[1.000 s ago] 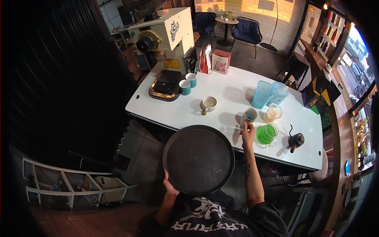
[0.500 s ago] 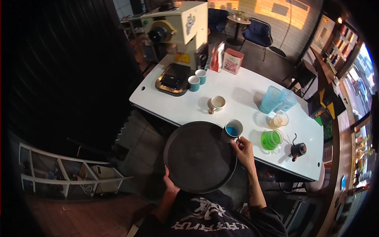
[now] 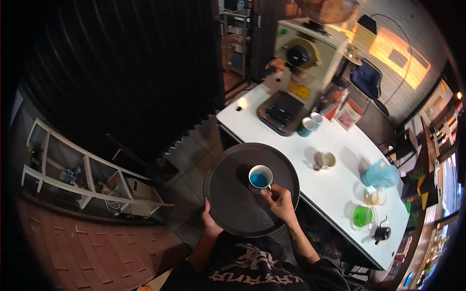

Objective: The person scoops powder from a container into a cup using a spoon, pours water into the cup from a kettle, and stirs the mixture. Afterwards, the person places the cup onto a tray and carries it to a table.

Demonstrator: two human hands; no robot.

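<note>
A round dark tray (image 3: 228, 194) is held in front of my body. My left hand (image 3: 211, 220) grips its lower left rim, with the fingers hidden underneath. Over the tray, right of its middle, is a white cup (image 3: 260, 178) with blue liquid inside. My right hand (image 3: 280, 202) is closed on the cup's handle. Whether the cup's base touches the tray I cannot tell.
On the white table (image 3: 320, 189) stand another cup (image 3: 325, 160), two teal cups (image 3: 307, 127), a green-filled glass server (image 3: 363, 216), blue pitchers (image 3: 380, 173), a black gooseneck kettle (image 3: 382, 234) and a large cream machine (image 3: 310, 53). A white frame shelf (image 3: 87, 182) is at left.
My right hand has carried the cup from the table's edge to over the tray. The view has turned left, so the table appears farther right.
</note>
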